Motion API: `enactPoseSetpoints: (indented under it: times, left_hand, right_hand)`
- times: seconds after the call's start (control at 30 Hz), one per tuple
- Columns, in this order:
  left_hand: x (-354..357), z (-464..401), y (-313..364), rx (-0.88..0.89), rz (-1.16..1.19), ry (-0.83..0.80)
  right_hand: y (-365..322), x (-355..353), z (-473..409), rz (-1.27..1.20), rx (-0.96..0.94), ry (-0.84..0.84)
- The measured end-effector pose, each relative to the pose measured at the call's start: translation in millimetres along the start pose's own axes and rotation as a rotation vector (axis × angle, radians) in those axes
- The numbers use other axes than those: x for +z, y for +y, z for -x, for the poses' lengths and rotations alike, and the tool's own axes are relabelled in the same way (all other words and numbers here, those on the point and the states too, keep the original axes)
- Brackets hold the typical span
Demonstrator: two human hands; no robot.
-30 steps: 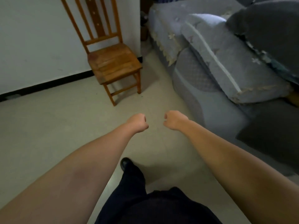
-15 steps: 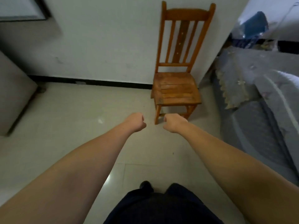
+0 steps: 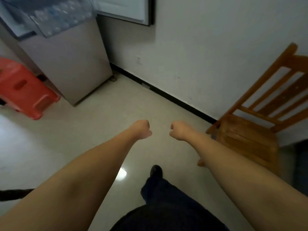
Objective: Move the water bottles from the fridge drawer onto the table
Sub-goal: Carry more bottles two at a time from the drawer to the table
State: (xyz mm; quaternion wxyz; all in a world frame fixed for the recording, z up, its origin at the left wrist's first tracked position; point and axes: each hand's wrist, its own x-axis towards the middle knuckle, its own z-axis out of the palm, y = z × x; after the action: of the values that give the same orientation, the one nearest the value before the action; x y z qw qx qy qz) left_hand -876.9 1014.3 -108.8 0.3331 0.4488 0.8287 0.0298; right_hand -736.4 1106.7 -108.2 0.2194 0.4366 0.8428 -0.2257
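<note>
Head view. Two bare forearms reach forward over the floor (image 3: pixel 93 117) at frame centre. Left hand (image 3: pixel 142 129): grip closed into a fist, fingers curled, nothing in it. Right hand (image 3: pixel 179 130): same, fist, nothing held. The two fists sit near each other, apart, not touching.

Upper left of frame: one fridge (image 3: pixel 70 60), grey body, with one clear drawer (image 3: pixel 55 15) pulled out at its top. Water bottles (image 3: pixel 63 14) lie inside the drawer, packed in rows; blurred, so count cannot be told, nor their long axis or which way the caps point. Well apart from both hands.

Left edge: one red plastic stool (image 3: pixel 25 87), just beside the fridge. Right edge: one wooden chair (image 3: pixel 260 127) against the white wall (image 3: pixel 208 47). Bottom centre: one dark trouser leg (image 3: pixel 166 202) and one dark shoe (image 3: pixel 156 170).
</note>
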Motion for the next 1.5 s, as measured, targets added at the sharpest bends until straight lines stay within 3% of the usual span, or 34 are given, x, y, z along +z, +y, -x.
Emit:
enactPoseSetpoints:
  times: [0.3, 0.6, 0.93, 1.2, 1.5]
  left_hand:
    - [-121, -94, -40, -0.184, 0.145, 0.157]
    - [-193, -155, -109, -0.350, 0.219, 0.236]
    - [-332, -285, -182, -0.232, 0.209, 0.296]
    - [-445, -351, -266, -0.242, 0.236, 0.390]
    - [-543, -429, -318, -0.214, 0.304, 0.486]
  right_hand:
    - [-79, -103, -151, 0.089, -0.211, -0.011]
    - [-174, -151, -245, 0.174, -0.393, -0.033]
    - [-284, -251, -369, 0.151, -0.348, 0.080]
    - [-407, -310, -448, 0.094, -0.439, 0.124]
    - [-501, -376, -555, 0.047, -0.527, 0.151]
